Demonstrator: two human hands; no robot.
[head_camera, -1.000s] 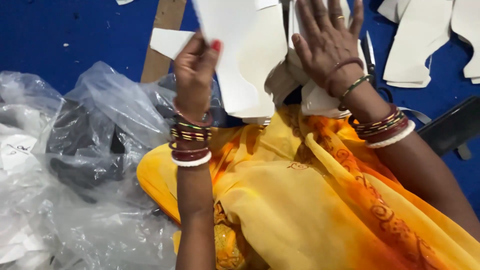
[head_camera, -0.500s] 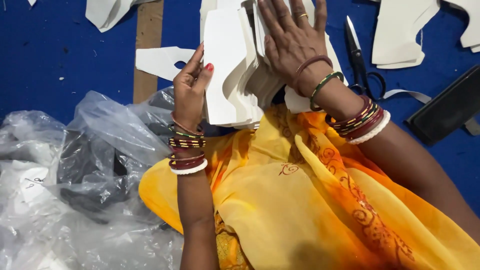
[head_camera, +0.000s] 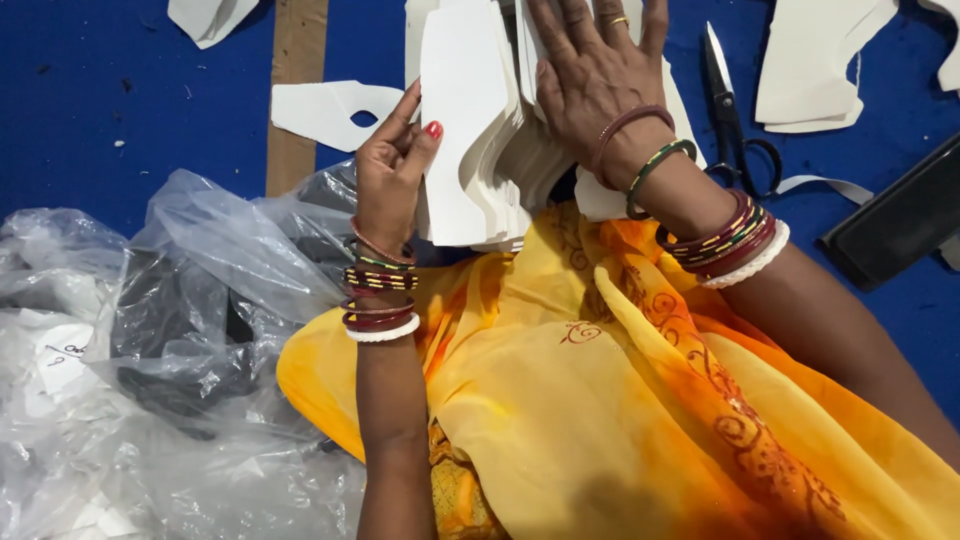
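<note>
A stack of white cut card pieces (head_camera: 468, 130) lies on my lap over the yellow-orange cloth (head_camera: 620, 400). My left hand (head_camera: 392, 170) pinches the left edge of the top pieces between thumb and fingers. My right hand (head_camera: 592, 80) lies flat, fingers spread, pressing down on the right side of the stack. Both wrists wear several coloured bangles.
Black scissors (head_camera: 728, 110) lie on the blue floor (head_camera: 120, 100) to the right of the stack. More white cut pieces (head_camera: 815, 70) sit at upper right, one (head_camera: 325, 110) at left. A wooden strip (head_camera: 295, 80), crumpled clear plastic bags (head_camera: 150, 350) and a black flat object (head_camera: 895, 225) surround me.
The view has shifted so the stack and hands sit lower and closer. My left hand has moved from the top of the pieces to gripping their left edge; right hand stays pressed flat.
</note>
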